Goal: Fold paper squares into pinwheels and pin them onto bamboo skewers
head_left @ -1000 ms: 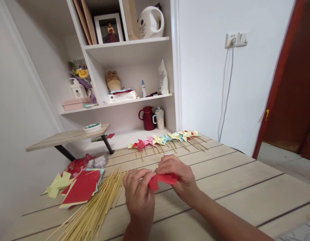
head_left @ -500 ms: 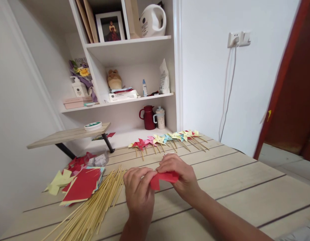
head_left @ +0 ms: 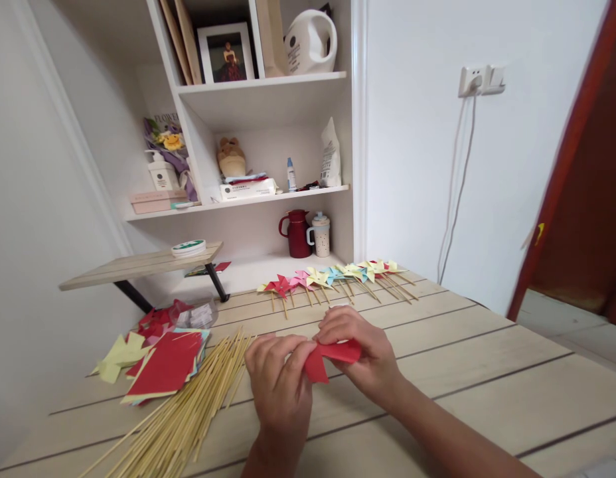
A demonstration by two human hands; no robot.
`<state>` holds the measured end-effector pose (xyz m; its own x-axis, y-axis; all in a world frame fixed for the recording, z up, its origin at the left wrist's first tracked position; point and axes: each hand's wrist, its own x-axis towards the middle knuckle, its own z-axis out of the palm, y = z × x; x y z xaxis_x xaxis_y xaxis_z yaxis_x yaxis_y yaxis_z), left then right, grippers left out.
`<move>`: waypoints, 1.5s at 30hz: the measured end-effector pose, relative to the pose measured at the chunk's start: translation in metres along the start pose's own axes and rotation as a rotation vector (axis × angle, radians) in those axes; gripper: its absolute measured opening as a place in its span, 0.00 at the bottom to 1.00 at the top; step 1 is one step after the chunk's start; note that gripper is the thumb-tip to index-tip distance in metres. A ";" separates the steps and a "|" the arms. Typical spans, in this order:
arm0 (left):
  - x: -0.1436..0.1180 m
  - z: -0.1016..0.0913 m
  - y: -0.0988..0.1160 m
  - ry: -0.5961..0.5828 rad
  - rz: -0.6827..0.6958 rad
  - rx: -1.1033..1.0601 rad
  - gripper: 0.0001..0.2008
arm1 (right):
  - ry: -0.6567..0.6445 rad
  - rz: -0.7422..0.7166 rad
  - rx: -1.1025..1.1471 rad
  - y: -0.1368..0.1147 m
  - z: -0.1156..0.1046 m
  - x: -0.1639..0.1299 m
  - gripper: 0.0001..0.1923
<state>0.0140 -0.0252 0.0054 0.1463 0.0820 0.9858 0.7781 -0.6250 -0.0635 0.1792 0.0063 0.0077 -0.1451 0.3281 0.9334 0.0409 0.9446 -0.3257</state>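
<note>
Near the frame's lower centre, the left hand (head_left: 281,375) and right hand (head_left: 362,352) pinched a folded red paper (head_left: 328,355); a loosened grip risked the folds springing open.

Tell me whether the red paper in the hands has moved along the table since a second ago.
No. The red paper sits just this side of the same plank seam as earlier, below the pinwheel row, held by left hand and right hand; only the camera shifted.
</note>
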 end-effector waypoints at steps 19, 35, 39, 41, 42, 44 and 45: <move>0.003 0.002 0.000 -0.022 -0.022 -0.078 0.08 | 0.000 -0.088 -0.165 0.002 -0.002 0.001 0.07; -0.009 0.030 0.006 -0.042 -1.159 -0.670 0.10 | -0.031 0.484 -0.034 0.011 0.000 0.000 0.16; -0.011 0.031 0.002 -0.016 -1.277 -0.751 0.16 | 0.025 0.519 0.042 0.013 0.000 0.000 0.17; -0.011 0.031 0.001 -0.019 -1.260 -0.739 0.16 | 0.043 0.537 0.065 0.015 0.001 0.001 0.18; -0.011 0.030 0.002 -0.030 -1.233 -0.716 0.15 | 0.040 0.546 0.075 0.015 0.001 0.001 0.19; -0.010 0.027 0.003 -0.047 -1.131 -0.641 0.11 | 0.025 0.554 0.097 0.015 0.001 0.001 0.23; -0.009 0.025 0.004 -0.048 -1.048 -0.590 0.08 | 0.022 0.550 0.106 0.015 0.000 0.001 0.23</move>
<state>0.0314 -0.0088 -0.0079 -0.3576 0.7837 0.5079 0.1346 -0.4949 0.8585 0.1794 0.0208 0.0041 -0.1095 0.7732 0.6247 0.0049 0.6289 -0.7775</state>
